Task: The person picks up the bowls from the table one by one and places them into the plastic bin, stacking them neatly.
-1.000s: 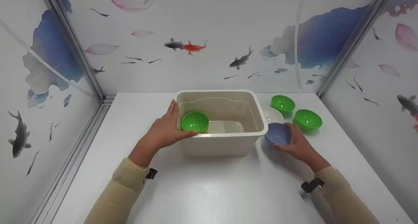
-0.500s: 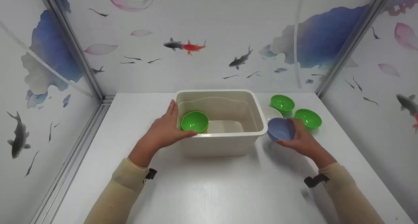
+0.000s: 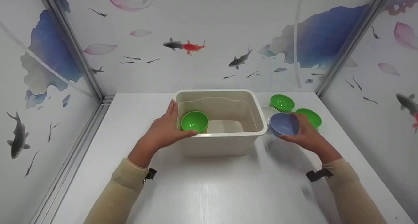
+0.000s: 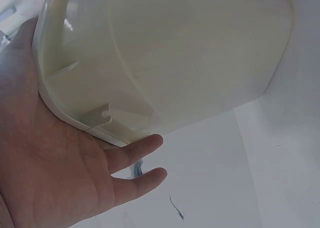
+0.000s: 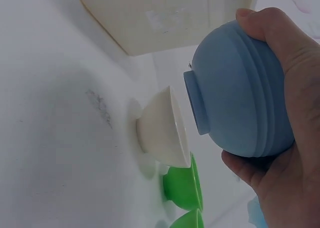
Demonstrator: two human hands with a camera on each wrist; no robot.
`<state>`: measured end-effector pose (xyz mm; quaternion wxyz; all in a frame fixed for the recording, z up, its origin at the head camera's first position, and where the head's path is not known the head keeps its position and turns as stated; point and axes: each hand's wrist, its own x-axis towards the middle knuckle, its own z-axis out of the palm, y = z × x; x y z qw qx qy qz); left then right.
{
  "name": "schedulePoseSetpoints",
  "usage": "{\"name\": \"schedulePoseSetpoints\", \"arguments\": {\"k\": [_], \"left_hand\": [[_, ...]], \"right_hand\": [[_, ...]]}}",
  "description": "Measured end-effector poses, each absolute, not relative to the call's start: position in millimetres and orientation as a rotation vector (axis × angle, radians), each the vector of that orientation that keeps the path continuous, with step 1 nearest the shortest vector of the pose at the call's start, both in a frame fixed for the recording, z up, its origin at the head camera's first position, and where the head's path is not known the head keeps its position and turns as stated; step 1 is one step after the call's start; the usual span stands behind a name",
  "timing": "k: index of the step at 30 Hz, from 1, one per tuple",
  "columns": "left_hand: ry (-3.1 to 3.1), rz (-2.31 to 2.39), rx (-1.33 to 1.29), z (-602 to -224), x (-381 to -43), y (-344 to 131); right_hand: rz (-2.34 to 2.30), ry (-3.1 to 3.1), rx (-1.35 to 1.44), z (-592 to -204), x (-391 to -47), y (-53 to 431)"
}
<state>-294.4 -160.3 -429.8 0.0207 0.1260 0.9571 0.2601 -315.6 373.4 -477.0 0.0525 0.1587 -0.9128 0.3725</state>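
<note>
My right hand [image 3: 305, 132] grips a blue bowl [image 3: 283, 123] by its side, the thumb near its front. In the right wrist view the bowl [image 5: 235, 93] is held above the white table, its foot ring clear of the surface. My left hand [image 3: 163, 129] rests against the left front corner of a cream plastic bin [image 3: 215, 145]. Its thumb lies across the front rim, while the fingers extend fairly straight along the left side. Inside the bin, at the left, sits a green bowl [image 3: 195, 121] with a yellowish edge showing beneath.
Right of the bin stand a white bowl [image 3: 268, 113], partly hidden by the blue one, and two green bowls, one at the back [image 3: 282, 102] and one behind my right hand [image 3: 312, 118]. Printed panels [image 3: 209, 21] enclose the white table [image 3: 209, 191] at the back and sides.
My right hand has lifted the blue bowl off the table, shifting it slightly to the right and away from me. The left hand and the bin have stayed in place.
</note>
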Motion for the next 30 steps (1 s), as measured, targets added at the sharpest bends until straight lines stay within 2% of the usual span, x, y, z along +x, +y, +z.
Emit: {"name": "schedulePoseSetpoints", "arguments": {"k": [30], "left_hand": [[2.971, 0.839, 0.399, -430.0, -294.4, -161.8]], "right_hand": [[1.090, -2.709, 0.545, -442.3, -327.3, 365.7]]}}
